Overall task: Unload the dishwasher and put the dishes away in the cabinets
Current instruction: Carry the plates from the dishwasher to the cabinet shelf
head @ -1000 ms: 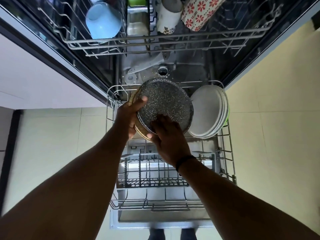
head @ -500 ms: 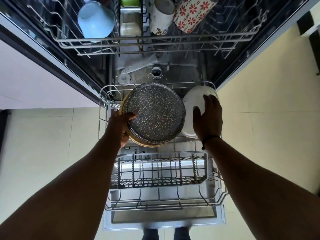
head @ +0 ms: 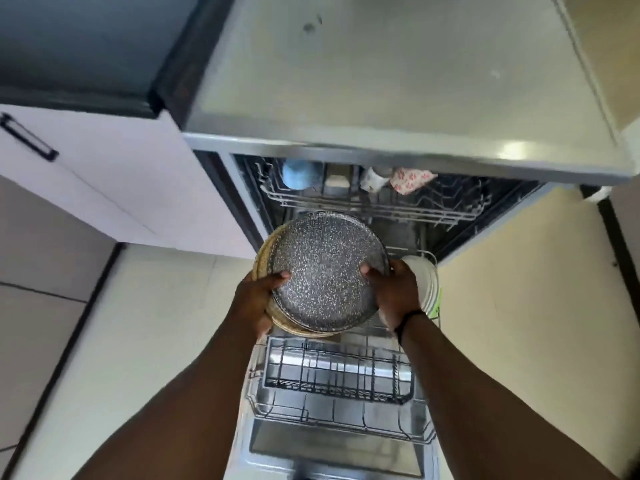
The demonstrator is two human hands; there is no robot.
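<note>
- A stack of round plates is being held at the centre of the frame, above the far end of the lower rack; a dark speckled plate is lying on top and tan plates are showing at the stack's left and lower edges.
- The left hand is being closed on the stack's lower left edge, its thumb lying over the speckled plate's rim and its other fingers hidden underneath.
- The right hand is being closed on the stack's right edge in the same grip, thumb on top; a dark band is being worn on that wrist.
- White plates are standing on edge in the lower rack, just right of the right hand.
- In the upper rack, above the centre of the frame, a blue cup, a white mug and a red-flowered cup are being kept, partly hidden under the bench edge.
- A white cabinet door with a black handle is showing at the upper left of the frame.
</note>
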